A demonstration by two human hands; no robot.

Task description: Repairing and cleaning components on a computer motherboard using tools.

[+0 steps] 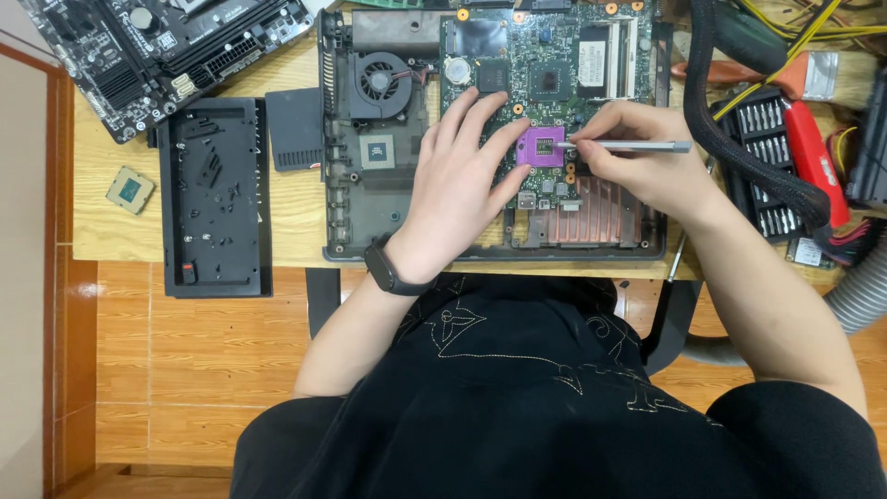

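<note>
Wooden counter (286, 212) carries an opened laptop chassis (370, 199) whose green circuit board (545, 55) the left hand (457, 180) presses with spread fingers beside the purple socket (540, 146), while the right hand (637, 152) pinches a grey screwdriver (633, 146) there.

The screwdriver (628, 146) tip is hidden by fingertips. The black motherboard (157, 51) is cut off by the top edge. Part of the purple socket (540, 146) is covered by the left hand (457, 180).

Loose processor chip (130, 190) beside black cover panel (215, 198); screwdriver bit set (769, 166); brush (813, 76) beyond
</note>
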